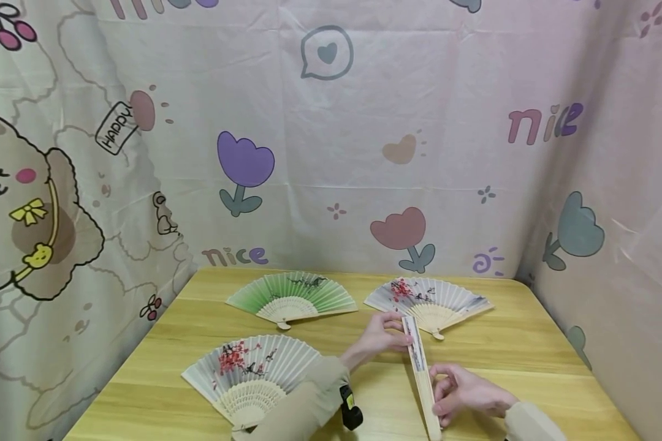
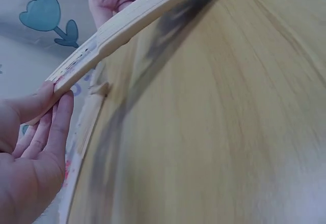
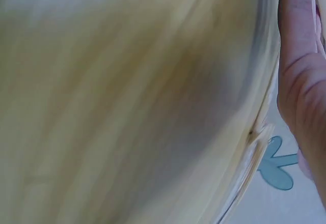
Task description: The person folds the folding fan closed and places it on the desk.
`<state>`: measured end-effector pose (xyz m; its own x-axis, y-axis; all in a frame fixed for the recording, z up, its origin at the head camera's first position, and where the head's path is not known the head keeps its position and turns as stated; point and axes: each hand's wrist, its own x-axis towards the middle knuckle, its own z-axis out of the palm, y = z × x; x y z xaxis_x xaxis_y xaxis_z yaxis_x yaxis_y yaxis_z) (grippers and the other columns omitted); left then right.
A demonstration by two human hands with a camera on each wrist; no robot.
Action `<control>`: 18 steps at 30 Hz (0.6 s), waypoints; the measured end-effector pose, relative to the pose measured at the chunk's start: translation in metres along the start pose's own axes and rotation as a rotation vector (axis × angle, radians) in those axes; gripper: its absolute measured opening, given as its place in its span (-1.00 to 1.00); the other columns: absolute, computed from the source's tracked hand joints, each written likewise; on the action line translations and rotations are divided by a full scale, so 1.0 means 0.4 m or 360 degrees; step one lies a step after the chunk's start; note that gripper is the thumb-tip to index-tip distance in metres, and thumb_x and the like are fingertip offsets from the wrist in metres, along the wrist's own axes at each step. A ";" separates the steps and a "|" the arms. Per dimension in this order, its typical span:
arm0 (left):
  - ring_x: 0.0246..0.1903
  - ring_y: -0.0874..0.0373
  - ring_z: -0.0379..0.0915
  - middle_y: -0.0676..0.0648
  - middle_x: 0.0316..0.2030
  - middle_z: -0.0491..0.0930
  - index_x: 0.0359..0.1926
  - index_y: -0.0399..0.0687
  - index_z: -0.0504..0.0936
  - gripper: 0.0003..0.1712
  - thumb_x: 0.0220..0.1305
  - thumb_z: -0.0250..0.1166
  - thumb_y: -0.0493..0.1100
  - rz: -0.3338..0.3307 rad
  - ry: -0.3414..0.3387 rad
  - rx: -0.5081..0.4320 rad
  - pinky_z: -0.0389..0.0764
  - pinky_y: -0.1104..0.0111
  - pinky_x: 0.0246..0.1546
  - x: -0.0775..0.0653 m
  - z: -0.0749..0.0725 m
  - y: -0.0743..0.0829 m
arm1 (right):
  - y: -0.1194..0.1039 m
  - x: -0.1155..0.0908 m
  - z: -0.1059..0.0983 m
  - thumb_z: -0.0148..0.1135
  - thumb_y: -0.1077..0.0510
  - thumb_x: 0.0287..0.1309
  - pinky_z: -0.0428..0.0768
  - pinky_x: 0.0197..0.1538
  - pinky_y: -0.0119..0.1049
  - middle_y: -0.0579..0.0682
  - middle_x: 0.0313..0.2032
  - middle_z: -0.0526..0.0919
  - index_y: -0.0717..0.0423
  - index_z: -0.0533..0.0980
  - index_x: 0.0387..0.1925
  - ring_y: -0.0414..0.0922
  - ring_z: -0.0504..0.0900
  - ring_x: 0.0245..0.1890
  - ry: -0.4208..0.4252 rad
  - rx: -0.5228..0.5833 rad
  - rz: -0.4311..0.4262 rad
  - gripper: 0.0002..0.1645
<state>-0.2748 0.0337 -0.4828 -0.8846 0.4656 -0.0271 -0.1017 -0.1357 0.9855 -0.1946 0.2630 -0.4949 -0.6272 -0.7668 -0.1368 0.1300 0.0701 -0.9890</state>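
Observation:
A folded hand fan with pale wooden ribs is raised above the table, slanting away from me. My left hand pinches its far end, where a strip of printed fabric shows. In the left wrist view, the left thumb and fingers meet on that end of the fan. Lower down, my right hand holds the ribs near the pivot end between thumb and fingers. The right wrist view catches only part of the right hand; its grip is mostly outside that frame.
On the wooden table lie three spread fans: a green one at the back left, a grey-white blossom one at the back right, and another blossom fan at the front left, partly behind my left sleeve. Printed curtains surround the table.

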 end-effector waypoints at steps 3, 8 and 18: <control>-0.38 0.20 0.64 -0.24 -0.16 0.66 0.19 -0.39 0.48 -0.38 0.05 0.38 -0.59 0.0019 0.0041 0.0081 0.87 0.23 -0.12 0.011 0.008 -0.014 | 0.000 -0.008 -0.016 0.28 0.41 0.18 0.85 -0.21 -0.32 -0.13 -0.35 0.69 0.29 0.27 0.03 -0.20 0.75 -0.37 -0.0019 0.0017 0.0054 -0.54; -0.30 0.17 0.65 -0.29 -0.16 0.71 0.17 -0.35 0.52 -0.36 0.00 0.44 -0.55 0.0041 0.0053 0.0307 0.85 0.37 -0.16 0.022 0.018 -0.030 | -0.002 -0.021 -0.036 0.29 0.40 0.19 0.83 -0.25 -0.37 -0.11 -0.36 0.70 0.28 0.29 0.01 -0.20 0.75 -0.39 -0.0025 0.0016 0.0115 -0.57; -0.20 0.16 0.57 -0.14 -0.18 0.73 0.02 -0.21 0.69 -0.44 -0.09 0.62 -0.29 0.0191 0.0064 0.0986 0.53 0.56 -0.12 0.030 0.037 -0.051 | -0.004 -0.041 -0.033 0.33 0.31 0.21 0.78 -0.44 -0.48 -0.02 -0.46 0.74 0.32 0.36 -0.10 -0.23 0.75 -0.51 0.0120 -0.0051 0.0248 -0.65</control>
<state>-0.2767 0.0551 -0.5006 -0.8910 0.4439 0.0954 0.2715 0.3523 0.8957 -0.1946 0.2838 -0.4918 -0.6572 -0.6951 -0.2915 0.2067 0.2057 -0.9565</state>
